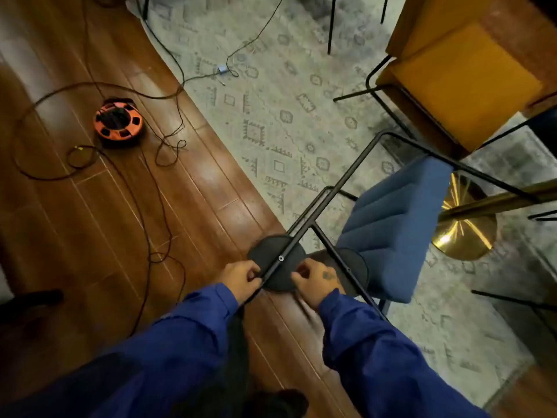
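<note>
**Working at the frame of a tipped blue chair**

We are crouching over a blue chair [391, 224] that is lying tipped over, straddling the edge where the patterned rug [271, 131] is meeting the wooden floor [90, 221]. Its black metal frame [328, 200] is pointing up and away to the far right, and its round black seat underside [272, 251] is facing us, near and just right of centre.

Our left hand [241, 277] is sitting on the left side of the frame's near bar, fingers curled in and pinching the bar just below a small bolt [281, 258]. Our right hand [316, 279] is lying on the right side of the same bar, resting against the seat underside with fingers curled tight together. We cannot tell whether they are pinching anything.

On the floor at the far left an orange cable reel [119, 122] is lying flat, with black cables [144, 206] looping around it and running toward us. At the far right a mustard-yellow chair [458, 86] is standing, and nearer, beside the blue chair, a brass table base [464, 218] is resting on the rug.
</note>
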Demonstrator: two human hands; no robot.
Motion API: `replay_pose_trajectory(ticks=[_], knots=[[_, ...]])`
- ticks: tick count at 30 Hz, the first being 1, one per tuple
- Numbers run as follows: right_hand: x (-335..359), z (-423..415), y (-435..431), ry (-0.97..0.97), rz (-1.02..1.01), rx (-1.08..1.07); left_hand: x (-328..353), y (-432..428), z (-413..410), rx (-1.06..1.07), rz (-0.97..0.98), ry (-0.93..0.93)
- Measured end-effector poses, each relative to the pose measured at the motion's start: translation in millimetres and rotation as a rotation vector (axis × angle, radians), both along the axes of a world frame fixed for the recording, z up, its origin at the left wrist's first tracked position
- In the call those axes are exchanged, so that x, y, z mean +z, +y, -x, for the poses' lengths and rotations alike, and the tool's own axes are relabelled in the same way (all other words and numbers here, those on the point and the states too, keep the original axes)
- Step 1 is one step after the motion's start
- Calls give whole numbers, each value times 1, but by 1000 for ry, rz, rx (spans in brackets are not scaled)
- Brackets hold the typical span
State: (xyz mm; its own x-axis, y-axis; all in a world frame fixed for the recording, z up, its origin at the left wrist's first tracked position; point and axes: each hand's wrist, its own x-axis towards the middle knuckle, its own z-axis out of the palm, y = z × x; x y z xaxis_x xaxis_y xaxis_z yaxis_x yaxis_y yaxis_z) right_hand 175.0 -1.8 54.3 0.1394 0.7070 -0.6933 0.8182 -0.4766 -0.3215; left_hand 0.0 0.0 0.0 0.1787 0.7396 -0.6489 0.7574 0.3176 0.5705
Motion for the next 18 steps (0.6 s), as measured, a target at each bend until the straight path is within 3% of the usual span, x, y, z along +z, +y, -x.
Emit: replay_pose_trajectory(ticks=[7,11,18], knots=[[-66,32,11,-68,141,-213,-59,7,8,-21,223,-16],[-94,45,5,173,406,-464,-78,-1,4,-205,337,-43],[-124,89,-17,308,330,-940,-96,-16,3,-240,404,50]])
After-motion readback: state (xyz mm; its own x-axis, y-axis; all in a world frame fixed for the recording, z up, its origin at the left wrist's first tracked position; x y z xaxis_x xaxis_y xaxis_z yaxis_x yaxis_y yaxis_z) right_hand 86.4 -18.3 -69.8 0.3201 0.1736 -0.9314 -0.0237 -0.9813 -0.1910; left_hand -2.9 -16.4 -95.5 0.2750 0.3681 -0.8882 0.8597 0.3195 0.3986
